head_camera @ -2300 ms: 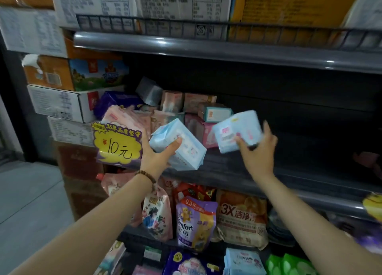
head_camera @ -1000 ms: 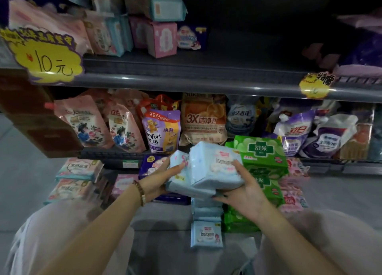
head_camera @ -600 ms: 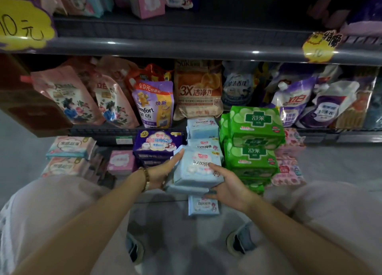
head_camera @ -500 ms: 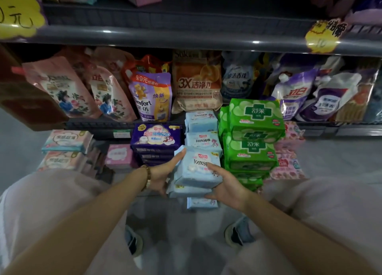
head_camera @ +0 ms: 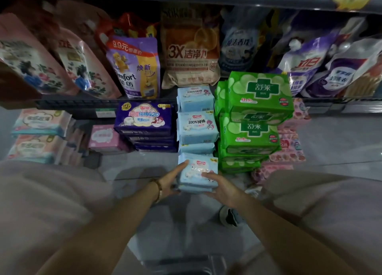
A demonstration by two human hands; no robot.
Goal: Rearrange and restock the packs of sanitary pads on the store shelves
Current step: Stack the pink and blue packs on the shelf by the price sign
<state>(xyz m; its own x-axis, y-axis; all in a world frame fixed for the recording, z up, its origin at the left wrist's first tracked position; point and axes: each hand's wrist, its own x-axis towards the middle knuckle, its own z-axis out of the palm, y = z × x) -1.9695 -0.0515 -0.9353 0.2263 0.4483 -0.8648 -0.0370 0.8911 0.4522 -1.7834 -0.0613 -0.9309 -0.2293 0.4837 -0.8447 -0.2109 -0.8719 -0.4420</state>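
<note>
We are looking at a pale blue pack (head_camera: 198, 171) showing a small red label and white print, and the blue stack (head_camera: 197, 127) behind is wearing the same. Green packs (head_camera: 260, 96) are carrying dark green crosses on pale green scallops. Purple packs (head_camera: 142, 117) are showing pink lettering. Pink pouches (head_camera: 31, 67) are bearing blue-and-red flowers. An orange pouch (head_camera: 190, 47) is showing orange slices. The floor (head_camera: 330, 142) is looking grey.

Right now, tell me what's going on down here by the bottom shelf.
A person is crouched at stock laid out on the floor. The left hand and right hand together grip two stacked light blue packs at the near end of a row of matching blue packs, between the purple packs and the green packs. Whether they have touched down is unclear.
</note>
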